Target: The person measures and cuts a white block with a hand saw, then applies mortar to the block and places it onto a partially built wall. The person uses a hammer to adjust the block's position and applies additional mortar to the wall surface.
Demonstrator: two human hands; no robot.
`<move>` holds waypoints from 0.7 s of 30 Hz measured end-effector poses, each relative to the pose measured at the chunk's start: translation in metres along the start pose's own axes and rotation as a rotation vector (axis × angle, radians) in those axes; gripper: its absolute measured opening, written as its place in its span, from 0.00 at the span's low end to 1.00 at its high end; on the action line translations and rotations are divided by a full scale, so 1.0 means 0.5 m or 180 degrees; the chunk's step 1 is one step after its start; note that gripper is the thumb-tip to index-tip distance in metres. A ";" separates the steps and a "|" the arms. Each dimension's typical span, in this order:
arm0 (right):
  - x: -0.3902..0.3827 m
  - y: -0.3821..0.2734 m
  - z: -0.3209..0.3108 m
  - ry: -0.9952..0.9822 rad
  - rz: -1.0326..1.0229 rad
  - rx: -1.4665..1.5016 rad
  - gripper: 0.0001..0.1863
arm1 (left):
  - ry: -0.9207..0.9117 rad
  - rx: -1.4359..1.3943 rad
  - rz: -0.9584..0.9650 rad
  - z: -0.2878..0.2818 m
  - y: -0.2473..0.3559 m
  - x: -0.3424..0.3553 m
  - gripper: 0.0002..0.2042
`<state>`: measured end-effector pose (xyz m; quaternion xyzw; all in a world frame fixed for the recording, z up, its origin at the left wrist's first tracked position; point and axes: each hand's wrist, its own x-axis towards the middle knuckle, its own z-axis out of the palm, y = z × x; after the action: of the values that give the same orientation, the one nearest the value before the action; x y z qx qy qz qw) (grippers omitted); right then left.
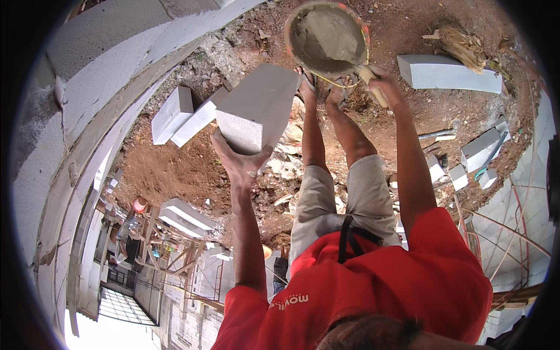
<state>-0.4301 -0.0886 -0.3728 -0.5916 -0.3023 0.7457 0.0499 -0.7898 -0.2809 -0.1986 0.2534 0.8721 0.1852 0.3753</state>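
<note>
My left hand (240, 156) is closed on the near end of a long light-grey concrete block (265, 96), thumb and fingers on opposite sides. The block is off the ground and points away from me, left of my feet. At the right, my right hand (387, 87) is wrapped round a thick wooden-handled tool (373, 85). The handle reaches the rim of a round bucket (288, 36) of wet grey mortar (329, 36), just beyond my feet. What is at the tool's far end I cannot make out.
A block wall (105, 87) curves along my left. Loose blocks lie on the reddish dirt: a pair (175, 114) at left, a long one (449, 74) at right, several more (481, 149) lower right. Dry wood (461, 46) lies beside the long one. Wooden scaffolding (175, 256) stands lower left.
</note>
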 end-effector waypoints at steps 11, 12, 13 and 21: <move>-0.548 -0.459 -0.038 -0.0079 -0.1658 -0.1319 0.34 | -0.0553 -0.0360 0.1552 -0.177 0.256 -0.043 0.51; -0.588 -0.485 -0.023 -0.0078 -0.1880 -0.1437 0.33 | -0.0631 -0.0470 0.1774 -0.196 0.287 -0.052 0.51; -0.617 -0.512 -0.003 0.0089 -0.2004 -0.1779 0.32 | -0.0685 -0.0577 0.1971 -0.218 0.320 -0.069 0.51; -0.807 -0.595 0.067 0.1189 -0.2878 -0.2502 0.28 | -0.0450 -0.1382 0.2544 -0.359 0.466 -0.214 0.48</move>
<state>-0.4259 -0.0342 0.1267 -0.4996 -0.7605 0.3680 0.1911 -0.7903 -0.1800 0.0976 0.4974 0.6192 0.4761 0.3774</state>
